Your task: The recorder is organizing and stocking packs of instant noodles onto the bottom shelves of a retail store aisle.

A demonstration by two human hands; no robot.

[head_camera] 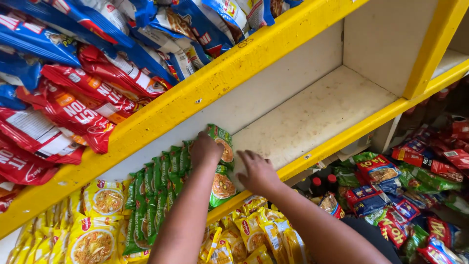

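Note:
My left hand (205, 149) presses on the top of a row of green noodle packets (163, 186) standing upright on a white shelf with a yellow front rail (337, 142). My right hand (256, 172) rests flat against the front of the last green packet (222, 186) in the row, fingers spread. Neither hand lifts anything. Left of the green row stand yellow noodle packets (100, 215).
The right part of the shelf board (317, 110) is bare and dusty. Red and blue snack bags (78, 93) fill the shelf above. More yellow packets (259, 234) sit on the shelf below. Mixed packets (400, 195) lie piled at the lower right, beside dark bottles (322, 185).

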